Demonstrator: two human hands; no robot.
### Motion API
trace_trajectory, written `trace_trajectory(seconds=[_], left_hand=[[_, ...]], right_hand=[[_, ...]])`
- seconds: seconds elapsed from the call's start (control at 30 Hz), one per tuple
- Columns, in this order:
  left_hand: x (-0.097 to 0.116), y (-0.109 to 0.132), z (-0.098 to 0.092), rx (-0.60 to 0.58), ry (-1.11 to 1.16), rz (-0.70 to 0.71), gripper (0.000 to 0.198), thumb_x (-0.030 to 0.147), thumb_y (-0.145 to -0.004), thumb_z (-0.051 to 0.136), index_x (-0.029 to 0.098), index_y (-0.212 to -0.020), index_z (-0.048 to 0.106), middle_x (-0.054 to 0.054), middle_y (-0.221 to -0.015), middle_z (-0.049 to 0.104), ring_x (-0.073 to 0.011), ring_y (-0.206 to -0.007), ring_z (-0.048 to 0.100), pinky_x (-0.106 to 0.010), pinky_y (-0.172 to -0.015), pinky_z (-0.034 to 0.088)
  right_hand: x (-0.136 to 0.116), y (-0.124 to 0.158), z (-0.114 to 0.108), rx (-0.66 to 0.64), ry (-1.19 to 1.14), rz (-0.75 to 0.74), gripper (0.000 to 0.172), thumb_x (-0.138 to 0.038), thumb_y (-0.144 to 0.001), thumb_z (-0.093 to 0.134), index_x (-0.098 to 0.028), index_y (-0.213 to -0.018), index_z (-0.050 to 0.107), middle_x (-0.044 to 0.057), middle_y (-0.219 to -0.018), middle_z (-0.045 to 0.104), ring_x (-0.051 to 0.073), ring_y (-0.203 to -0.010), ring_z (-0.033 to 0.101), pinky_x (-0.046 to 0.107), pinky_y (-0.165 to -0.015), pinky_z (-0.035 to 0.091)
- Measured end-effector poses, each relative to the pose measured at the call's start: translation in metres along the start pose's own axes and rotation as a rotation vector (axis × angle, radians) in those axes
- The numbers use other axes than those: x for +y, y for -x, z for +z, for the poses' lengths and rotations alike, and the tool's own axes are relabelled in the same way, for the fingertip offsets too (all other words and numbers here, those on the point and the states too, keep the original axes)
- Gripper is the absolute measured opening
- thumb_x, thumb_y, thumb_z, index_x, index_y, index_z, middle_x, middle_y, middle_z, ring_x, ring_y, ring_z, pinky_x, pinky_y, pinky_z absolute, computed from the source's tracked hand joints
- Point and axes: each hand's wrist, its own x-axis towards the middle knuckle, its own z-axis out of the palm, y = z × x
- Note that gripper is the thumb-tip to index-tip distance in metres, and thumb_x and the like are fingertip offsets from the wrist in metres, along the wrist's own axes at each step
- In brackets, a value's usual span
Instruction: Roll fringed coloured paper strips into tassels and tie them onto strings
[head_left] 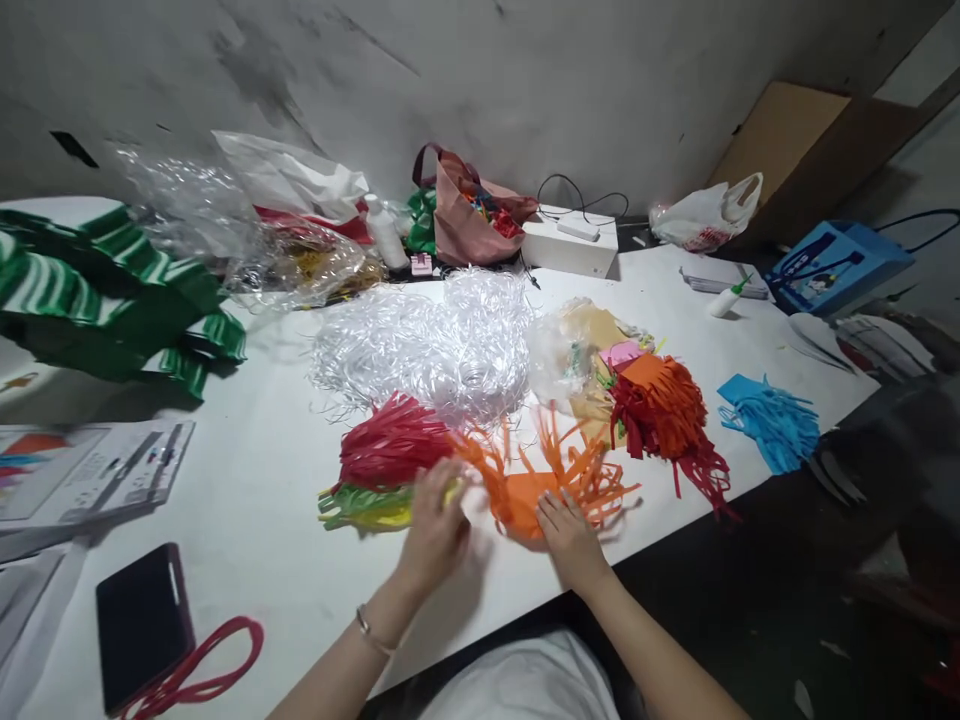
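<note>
An orange fringed paper (529,495) lies in front of me, its cut strips fanning away and to the right. My right hand (571,540) rests on its near edge, fingers stretched out flat. Just left of it is my left hand (435,520), slightly blurred, with curled fingers. Something pale and yellowish shows at its fingertips, too unclear to name. Beside that hand lie a red fringed bundle (390,440) and a green and yellow fringed bundle (367,507), partly covered by the hand.
A heap of clear shiny strands (427,345) sits behind. Red and orange fringes (660,405), a blue fringe (772,420) and a glue bottle (727,298) are rightward. A phone (144,625), papers (97,470) and green-striped paper (112,300) are leftward. A pink bag (469,215) stands by the wall.
</note>
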Motion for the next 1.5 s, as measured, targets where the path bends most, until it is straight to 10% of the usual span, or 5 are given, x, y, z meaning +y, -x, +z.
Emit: trace_trajectory(seconds=[0.13,0.3,0.7,0.97,1.5], left_hand=[[0.048,0.034,0.047,-0.35,0.193,0.409,0.067,-0.001,-0.077,0.04,0.021,-0.141,0.035,-0.013,-0.143,0.045,-0.0225,-0.134,0.038,-0.043,-0.105,0.042],[0.052,0.024,0.09,-0.446,0.171,0.246,0.056,0.01,-0.082,0.048,0.013,-0.138,0.042,-0.019,-0.138,0.05,-0.0302,-0.129,0.044,-0.052,-0.103,0.041],[0.024,0.029,0.079,-0.422,-0.131,0.052,0.04,0.022,-0.087,0.05,0.019,-0.126,0.058,-0.015,-0.144,0.047,-0.035,-0.133,0.038,-0.052,-0.1,0.035],[0.03,0.023,0.078,-0.351,-0.089,0.058,0.031,0.026,-0.087,0.053,0.019,-0.116,0.063,-0.014,-0.134,0.056,-0.0363,-0.129,0.041,-0.055,-0.099,0.034],[0.025,0.029,0.09,-0.298,0.241,0.174,0.021,0.02,-0.094,0.046,0.019,-0.096,0.068,-0.008,-0.092,0.07,-0.0204,-0.087,0.059,-0.039,-0.082,0.046]], right_hand=[[-0.007,0.026,0.027,-0.106,-0.055,0.111,0.043,-0.007,-0.087,0.043,-0.009,-0.129,0.056,0.014,-0.132,0.057,0.023,-0.13,0.045,0.046,-0.109,0.039],[-0.007,0.035,0.022,-0.139,-0.056,0.129,0.04,-0.009,-0.09,0.046,-0.011,-0.129,0.056,0.013,-0.133,0.056,0.023,-0.134,0.04,0.046,-0.114,0.03],[0.018,0.042,-0.013,0.077,0.169,0.854,0.051,-0.047,-0.096,0.041,-0.013,-0.134,0.048,0.023,-0.149,0.03,0.044,-0.14,0.018,0.078,-0.098,0.016],[0.0,0.028,-0.014,-0.05,-0.157,0.234,0.031,-0.014,-0.093,0.046,-0.018,-0.122,0.057,0.01,-0.115,0.065,0.022,-0.113,0.057,0.047,-0.107,0.035],[0.018,0.033,-0.03,0.011,-0.369,0.48,0.018,-0.027,-0.094,0.052,-0.021,-0.102,0.067,0.005,-0.088,0.069,0.02,-0.086,0.06,0.038,-0.083,0.045]])
